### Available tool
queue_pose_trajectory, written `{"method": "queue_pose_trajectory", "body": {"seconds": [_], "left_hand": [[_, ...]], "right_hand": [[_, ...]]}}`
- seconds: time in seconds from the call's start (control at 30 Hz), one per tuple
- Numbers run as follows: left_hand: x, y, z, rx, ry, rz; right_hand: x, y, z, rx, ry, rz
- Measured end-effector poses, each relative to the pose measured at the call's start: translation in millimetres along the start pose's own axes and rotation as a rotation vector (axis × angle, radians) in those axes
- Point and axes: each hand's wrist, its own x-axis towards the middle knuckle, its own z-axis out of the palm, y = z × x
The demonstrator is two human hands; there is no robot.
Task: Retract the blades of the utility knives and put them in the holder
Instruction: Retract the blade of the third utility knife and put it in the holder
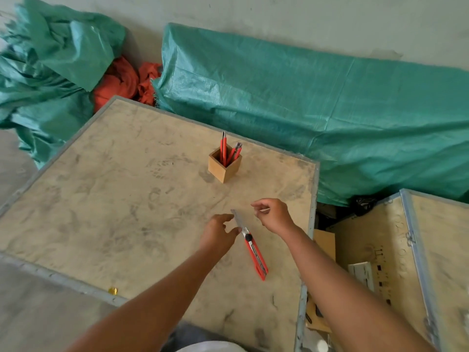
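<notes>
A red utility knife [255, 255] lies on the wooden crate top [121, 199], its silver blade extended and pointing away from me. My left hand [218, 233] hovers just left of the blade, fingers apart, thumb close to the knife's metal neck. My right hand [272, 215] is just right of the blade tip, fingers loosely curled, holding nothing. Farther back stands a square wooden holder [224, 166] with several red utility knives [228, 151] upright inside it.
Green tarpaulin [304, 97] covers things behind the crate, with orange cloth [119, 82] at the back left. A second open wooden crate [380, 250] stands to the right past a gap. A small gold scrap [113, 290] lies near the front edge.
</notes>
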Motion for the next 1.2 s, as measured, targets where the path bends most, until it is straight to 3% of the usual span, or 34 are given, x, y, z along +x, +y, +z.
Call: {"method": "queue_pose_trajectory", "body": {"seconds": [0.1, 0.27, 0.53, 0.67, 1.0, 1.2], "left_hand": [[-20, -17, 39, 0.104, -0.082, -0.056], [-39, -29, 79, 0.362, -0.114, -0.002], [-51, -38, 99, 0.371, -0.078, 0.065], [-53, -44, 93, 0.267, -0.087, 0.089], [-65, -39, 19, -0.297, -0.221, -0.045], [-80, -26, -24, -0.495, -0.145, 0.018]], "right_hand": [[-13, 15, 8, -0.086, -0.136, 0.039], [-29, 36, 31, -0.124, -0.288, 0.070], [-38, 49, 38, -0.111, -0.189, 0.042], [-43, 49, 38, 0.000, -0.169, 0.069], [-56, 3, 20, 0.320, -0.060, 0.006], [-71, -27, 8, 0.518, -0.045, -0.038]]}}
